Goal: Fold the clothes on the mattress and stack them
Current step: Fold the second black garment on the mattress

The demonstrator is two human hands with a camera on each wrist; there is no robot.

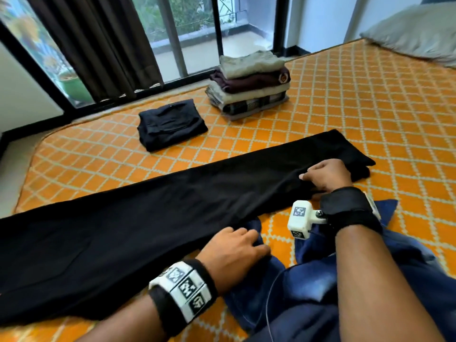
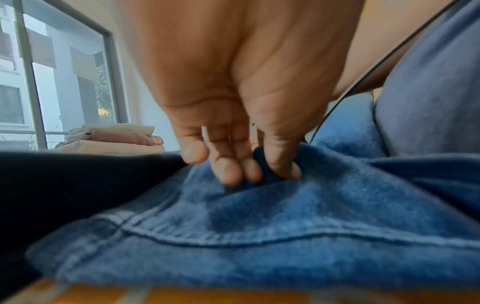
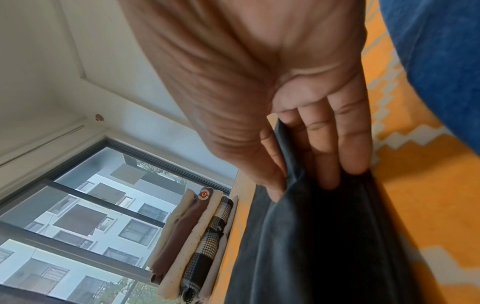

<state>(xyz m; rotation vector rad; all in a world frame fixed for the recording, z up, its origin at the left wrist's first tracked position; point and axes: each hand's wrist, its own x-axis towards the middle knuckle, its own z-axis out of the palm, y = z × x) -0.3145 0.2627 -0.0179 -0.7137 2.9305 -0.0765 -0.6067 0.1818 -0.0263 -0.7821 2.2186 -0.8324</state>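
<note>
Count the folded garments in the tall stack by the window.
5 visible: beige top, maroon, cream, black-and-white checked, grey bottom. Thinner pieces may be hidden between layers.

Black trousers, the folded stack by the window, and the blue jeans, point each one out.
black trousers (image 1: 148, 218), head view, middle of the flat leg.
folded stack (image 1: 249, 64), head view, top beige garment.
blue jeans (image 2: 259, 216), left wrist view, denim below the seam.
</note>
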